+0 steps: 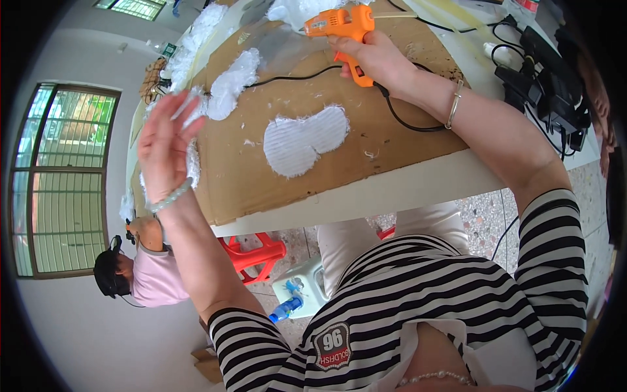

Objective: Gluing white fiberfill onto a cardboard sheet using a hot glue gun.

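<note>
My right hand [385,62] is wrapped round the handle of an orange hot glue gun [343,25], whose nozzle points left above the far side of the cardboard. My left hand [164,137] is raised over the left edge of the cardboard, slightly blurred, its fingers stretched and apart. Something white shows between those fingers; whether they touch it I cannot make out. On the cardboard in front of me lies a white ribbed fabric piece [305,138] with fuzzy edges, rounded at both ends. A fluffy white piece [234,85] lies farther off, to the right of my left hand.
A brown cardboard sheet [392,150] covers much of the white table [339,204]. The gun's black cable loops near my right wrist. White fluffy pieces [196,42] pile at the far left; black devices and cables [545,81] sit right. Another person [153,277] works at left, near a red stool [258,258].
</note>
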A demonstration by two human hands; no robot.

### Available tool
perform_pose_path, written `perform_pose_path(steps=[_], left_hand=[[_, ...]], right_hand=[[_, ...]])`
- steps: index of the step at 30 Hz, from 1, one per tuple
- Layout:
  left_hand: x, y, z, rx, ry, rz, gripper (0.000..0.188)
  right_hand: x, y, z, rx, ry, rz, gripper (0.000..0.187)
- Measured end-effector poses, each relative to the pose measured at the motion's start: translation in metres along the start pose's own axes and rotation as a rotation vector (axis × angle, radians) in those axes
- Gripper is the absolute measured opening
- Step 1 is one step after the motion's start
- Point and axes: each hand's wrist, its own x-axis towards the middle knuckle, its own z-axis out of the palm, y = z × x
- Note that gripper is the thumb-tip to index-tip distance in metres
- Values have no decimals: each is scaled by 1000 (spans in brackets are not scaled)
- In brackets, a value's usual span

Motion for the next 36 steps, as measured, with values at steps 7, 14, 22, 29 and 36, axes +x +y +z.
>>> perform_pose_path(steps=[7,14,22,29,36], left_hand=[[-22,-44,-98,971,-1,-163,28],[-44,-21,-91,693,92,-198,22],[-89,-31,-120,1072,-42,-113,21],[-104,-20,-90,561,184,-304,22],[-139,-35,-85,541,169,-342,22]], right_hand=[[4,-2,6,-68,-21,9,40],[6,1,7,-63,11,9,39],[14,10,0,-125,32,44,32],[7,1,15,143,93,22,19],[17,14,6,-255,-64,-413,23]])
